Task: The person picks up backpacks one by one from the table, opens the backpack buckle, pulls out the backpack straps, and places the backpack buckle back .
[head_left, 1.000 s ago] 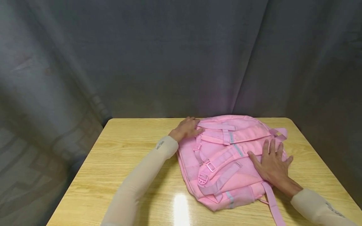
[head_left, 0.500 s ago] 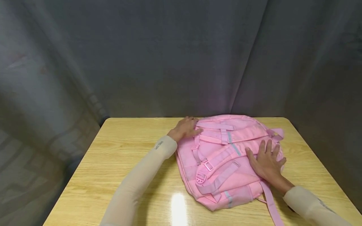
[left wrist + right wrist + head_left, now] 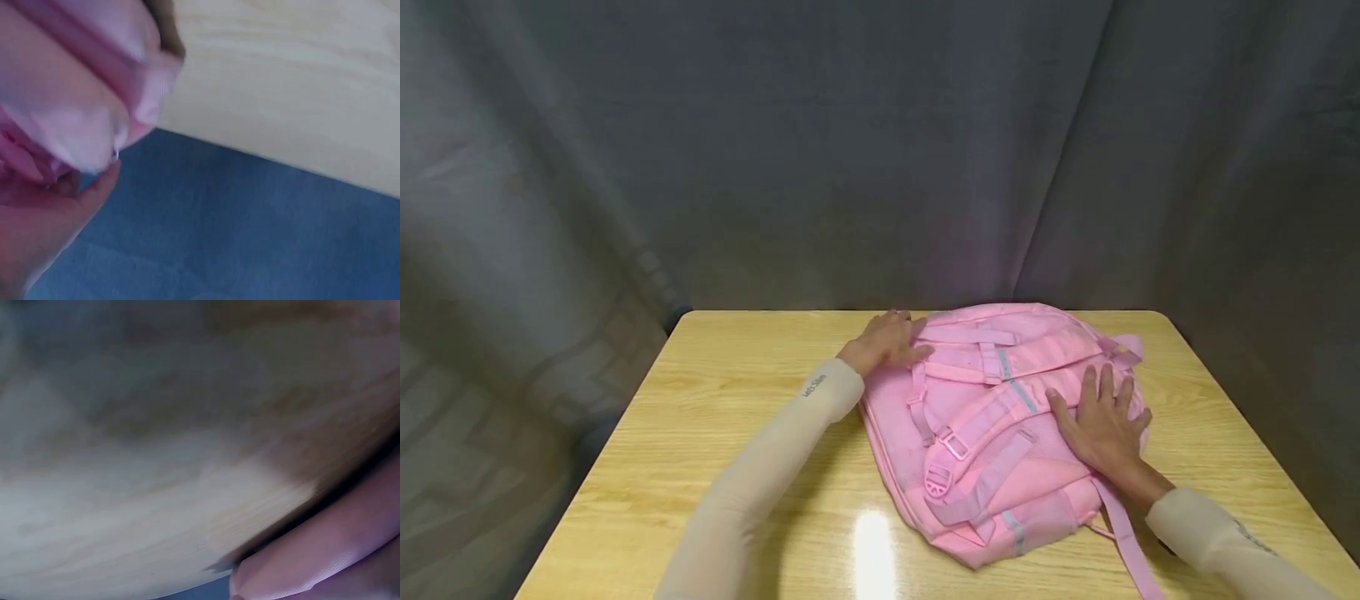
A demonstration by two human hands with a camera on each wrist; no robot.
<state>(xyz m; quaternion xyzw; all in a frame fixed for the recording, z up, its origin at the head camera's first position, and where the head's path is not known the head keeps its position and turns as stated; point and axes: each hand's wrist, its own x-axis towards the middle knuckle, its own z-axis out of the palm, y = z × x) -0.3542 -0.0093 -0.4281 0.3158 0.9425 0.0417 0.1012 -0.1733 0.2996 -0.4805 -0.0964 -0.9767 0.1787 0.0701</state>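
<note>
A pink backpack (image 3: 1000,450) lies on the wooden table (image 3: 715,417), its shoulder straps facing up. At its far left corner, my left hand (image 3: 887,340) rests with thumb apart from the fingers, touching the fabric. The left wrist view has that hand (image 3: 56,219) beside bunched pink cloth, one finger extended; the other fingers are mostly hidden. My right hand (image 3: 1101,425) lies spread on the backpack's right side. Only a blurred part of the backpack (image 3: 337,531) appears in the right wrist view; no right fingers can be made out there.
Grey curtains (image 3: 850,167) hang behind the table and along both sides. A loose pink strap (image 3: 1127,542) trails toward the near edge. Light reflects off the tabletop near the front. A small dark object shows partly beneath the right forearm.
The backpack has slid slightly left, and its near corner has come a little closer. Both hands have moved left with it, the right hand more.
</note>
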